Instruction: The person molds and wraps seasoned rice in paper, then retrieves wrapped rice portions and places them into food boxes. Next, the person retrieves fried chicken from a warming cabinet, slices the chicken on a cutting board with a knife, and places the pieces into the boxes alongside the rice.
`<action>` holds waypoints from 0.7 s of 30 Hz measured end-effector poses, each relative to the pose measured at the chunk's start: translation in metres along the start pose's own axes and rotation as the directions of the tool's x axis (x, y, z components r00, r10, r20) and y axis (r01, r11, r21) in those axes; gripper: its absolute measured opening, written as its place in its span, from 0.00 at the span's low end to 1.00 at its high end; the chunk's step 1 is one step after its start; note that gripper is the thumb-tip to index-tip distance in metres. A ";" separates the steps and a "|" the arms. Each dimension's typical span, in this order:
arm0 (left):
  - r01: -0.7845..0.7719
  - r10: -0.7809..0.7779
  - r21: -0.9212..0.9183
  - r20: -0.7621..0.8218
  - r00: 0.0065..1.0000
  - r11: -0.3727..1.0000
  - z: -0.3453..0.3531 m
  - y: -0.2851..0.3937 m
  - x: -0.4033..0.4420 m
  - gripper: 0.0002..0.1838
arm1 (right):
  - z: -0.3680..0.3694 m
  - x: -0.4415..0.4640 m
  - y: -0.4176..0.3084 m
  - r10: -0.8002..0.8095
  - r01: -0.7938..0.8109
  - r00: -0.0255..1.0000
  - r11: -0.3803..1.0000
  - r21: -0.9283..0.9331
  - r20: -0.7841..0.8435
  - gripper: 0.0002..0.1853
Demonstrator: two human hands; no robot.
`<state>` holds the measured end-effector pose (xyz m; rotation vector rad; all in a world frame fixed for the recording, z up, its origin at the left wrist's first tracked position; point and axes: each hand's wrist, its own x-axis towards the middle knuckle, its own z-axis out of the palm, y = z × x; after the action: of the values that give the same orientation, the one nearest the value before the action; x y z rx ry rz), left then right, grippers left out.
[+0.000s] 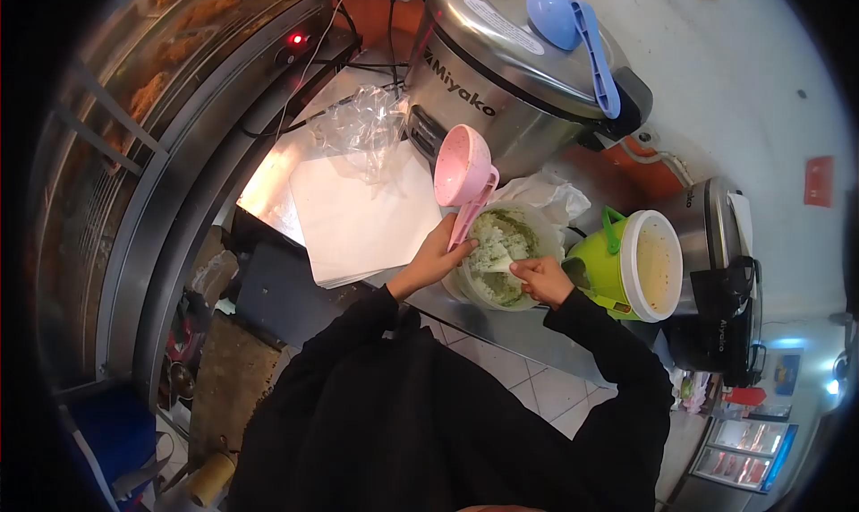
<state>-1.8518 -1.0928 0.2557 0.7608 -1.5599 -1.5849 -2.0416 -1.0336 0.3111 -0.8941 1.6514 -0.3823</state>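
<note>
As our left hand (pixel 434 260) holds the pink scoop (pixel 466 167) beside the tub (pixel 461 285), our right hand (pixel 544 281) keeps its grip closed on a pale paddle (pixel 495 266) in the rice (pixel 495 238); near the worktop (pixel 559 335) edge, a hard shove could tip everything.

Reads "Miyako" in dark letters across the front of the big rice cooker (pixel 497 73). Says "Miyako" again, sideways, on the black appliance (pixel 721 320) to the right of and below that cooker. Carries small print too tiny to read (an oval label (pixel 503 25), on the big cooker's lid).
</note>
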 end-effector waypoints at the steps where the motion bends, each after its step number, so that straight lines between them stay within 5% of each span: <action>1: -0.002 0.002 0.005 0.004 1.000 1.000 0.000 0.000 0.001 0.16 | 0.002 0.004 -0.001 -0.004 0.004 1.000 1.000 0.005 -0.002 0.18; 7: 0.025 -0.026 0.009 0.096 0.995 1.000 -0.006 0.004 0.000 0.18 | 0.004 0.003 0.005 -0.048 0.048 0.998 0.999 -0.026 -0.026 0.18; 10: -0.088 0.083 0.077 0.060 0.995 0.993 -0.015 0.008 -0.003 0.19 | -0.005 -0.014 0.013 -0.208 0.196 0.975 0.970 -0.142 -0.077 0.19; 12: 0.152 -0.150 -0.030 0.070 0.986 0.988 -0.028 0.029 -0.011 0.19 | -0.012 -0.032 0.015 -0.169 0.170 0.982 0.985 0.004 -0.083 0.19; 14: 0.155 -0.159 0.041 0.147 0.976 0.987 -0.041 0.047 -0.016 0.19 | -0.023 -0.044 0.022 -0.142 0.154 0.987 0.972 0.178 -0.078 0.19; 21: 0.362 -0.328 -0.095 0.260 0.908 0.927 -0.045 0.072 -0.025 0.14 | -0.051 -0.103 0.004 -0.193 0.242 0.938 0.959 0.146 -0.287 0.21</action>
<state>-1.7922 -1.0927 0.3210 0.8255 -1.5168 -2.0926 -2.0857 -0.9668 0.3940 -0.9220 1.7354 -0.8263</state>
